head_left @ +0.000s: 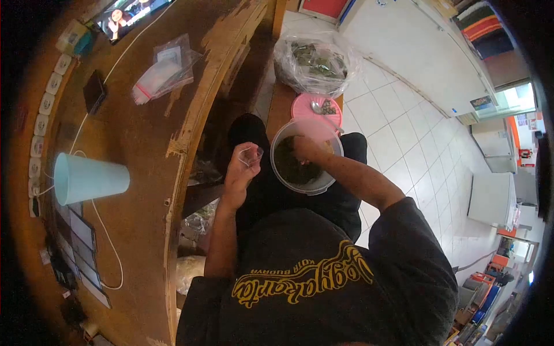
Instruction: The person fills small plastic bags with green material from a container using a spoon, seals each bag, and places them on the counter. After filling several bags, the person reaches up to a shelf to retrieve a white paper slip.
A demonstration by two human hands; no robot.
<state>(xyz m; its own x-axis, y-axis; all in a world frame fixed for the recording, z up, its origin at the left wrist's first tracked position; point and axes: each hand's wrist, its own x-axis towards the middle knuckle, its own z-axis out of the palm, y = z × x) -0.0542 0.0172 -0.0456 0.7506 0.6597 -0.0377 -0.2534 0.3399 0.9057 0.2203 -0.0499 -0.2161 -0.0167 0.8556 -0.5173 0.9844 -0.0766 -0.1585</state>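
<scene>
My left hand (236,176) is raised beside the table edge, its fingers curled round a small clear plastic bag (251,154) with its mouth held open. My right hand (309,151) reaches down into a round translucent tub (277,176) on my lap. Dark green, finely cut leafy stuff (294,172) fills the bottom of the tub. The right fingertips are hidden at the leafy stuff, so their grip does not show. Just beyond the tub sits a pink lid (300,106) bearing a metal spoon (318,108) and a small heap of greyish bits (329,106).
A large clear bag of leaves (317,60) stands past the lid on a wooden bench (281,106). At left, the worn wooden table (144,230) carries a light blue cup (95,179), flat plastic bags (161,72), a lit screen (124,20), cables and a power strip (43,104).
</scene>
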